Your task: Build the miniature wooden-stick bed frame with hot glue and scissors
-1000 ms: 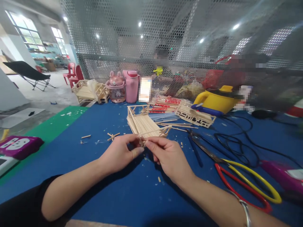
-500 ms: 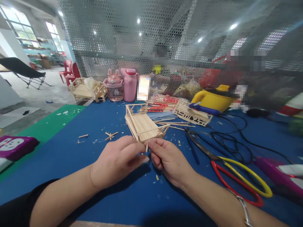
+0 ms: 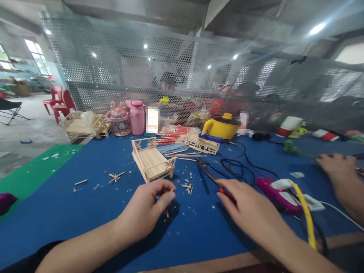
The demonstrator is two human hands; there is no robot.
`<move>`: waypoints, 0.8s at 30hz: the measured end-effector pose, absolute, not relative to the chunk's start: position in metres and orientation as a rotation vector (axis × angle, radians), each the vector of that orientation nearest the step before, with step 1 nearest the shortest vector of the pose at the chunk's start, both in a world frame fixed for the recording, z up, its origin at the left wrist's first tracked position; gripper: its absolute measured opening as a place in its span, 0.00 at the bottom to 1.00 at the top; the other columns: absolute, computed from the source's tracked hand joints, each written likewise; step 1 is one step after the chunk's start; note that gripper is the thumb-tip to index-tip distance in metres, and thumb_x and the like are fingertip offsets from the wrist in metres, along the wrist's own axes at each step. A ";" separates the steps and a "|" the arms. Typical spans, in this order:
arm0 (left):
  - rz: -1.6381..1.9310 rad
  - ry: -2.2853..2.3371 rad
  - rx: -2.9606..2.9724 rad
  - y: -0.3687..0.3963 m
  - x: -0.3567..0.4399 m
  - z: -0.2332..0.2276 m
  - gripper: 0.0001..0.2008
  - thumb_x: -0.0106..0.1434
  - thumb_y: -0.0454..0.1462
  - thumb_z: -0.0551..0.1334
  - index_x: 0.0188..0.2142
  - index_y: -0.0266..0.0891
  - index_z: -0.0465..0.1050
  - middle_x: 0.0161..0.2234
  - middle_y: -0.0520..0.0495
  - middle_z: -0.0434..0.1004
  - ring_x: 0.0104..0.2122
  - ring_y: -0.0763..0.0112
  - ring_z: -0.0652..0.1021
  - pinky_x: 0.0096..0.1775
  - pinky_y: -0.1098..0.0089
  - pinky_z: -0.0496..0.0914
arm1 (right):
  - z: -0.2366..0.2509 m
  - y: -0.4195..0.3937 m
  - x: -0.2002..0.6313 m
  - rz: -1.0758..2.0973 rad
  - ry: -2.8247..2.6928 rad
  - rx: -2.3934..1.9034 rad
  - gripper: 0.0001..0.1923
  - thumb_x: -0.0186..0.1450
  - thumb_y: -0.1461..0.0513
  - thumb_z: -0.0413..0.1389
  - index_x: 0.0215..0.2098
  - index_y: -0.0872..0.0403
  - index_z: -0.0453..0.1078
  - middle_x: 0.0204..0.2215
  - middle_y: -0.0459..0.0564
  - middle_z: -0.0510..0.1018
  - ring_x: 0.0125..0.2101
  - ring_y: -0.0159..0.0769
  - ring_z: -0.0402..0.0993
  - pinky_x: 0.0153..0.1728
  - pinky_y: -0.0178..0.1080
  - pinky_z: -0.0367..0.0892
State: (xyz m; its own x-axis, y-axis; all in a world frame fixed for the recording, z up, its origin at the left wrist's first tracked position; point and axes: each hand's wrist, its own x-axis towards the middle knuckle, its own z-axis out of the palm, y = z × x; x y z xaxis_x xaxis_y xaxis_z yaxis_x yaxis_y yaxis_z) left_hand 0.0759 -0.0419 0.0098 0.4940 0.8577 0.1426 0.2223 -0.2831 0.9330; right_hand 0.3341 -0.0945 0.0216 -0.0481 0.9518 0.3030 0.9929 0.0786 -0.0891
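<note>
Left hand [image 3: 148, 206] low over the blue worktop [image 3: 85, 204], fingers curled together, tips pinching something small and pale; too small to identify. Right hand [image 3: 250, 212] flat and spread, palm down, over the red handle [image 3: 227, 194] of the cutters [image 3: 209, 172]; contact not certain. The yellow handle [image 3: 305, 212] arcs up just right of that hand.

Stick frame [image 3: 152, 161] stands on the worktop just beyond the left hand, apart from it, long axis running away from the camera. Loose stick scraps [image 3: 187, 185] lie between the two hands; a small stick cross [image 3: 116, 176] lies left of the frame.

Purple glue gun [image 3: 277, 193] right of the right hand, black cable [image 3: 239, 167] looping behind it. Another person's hand [image 3: 337, 167] rests at far right.

Further back: second stick frame [image 3: 201, 143], yellow pot [image 3: 220, 127], pink bottle [image 3: 138, 116]. Mesh screen [image 3: 113, 68] closes the far edge.
</note>
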 end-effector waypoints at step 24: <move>0.771 0.698 1.197 -0.050 0.096 0.002 0.18 0.48 0.47 0.69 0.30 0.34 0.77 0.23 0.49 0.76 0.23 0.75 0.73 0.30 0.72 0.69 | 0.043 -0.130 0.293 0.491 -2.143 -1.858 0.20 0.57 0.54 0.59 0.47 0.48 0.67 0.42 0.50 0.76 0.38 0.39 0.74 0.37 0.37 0.69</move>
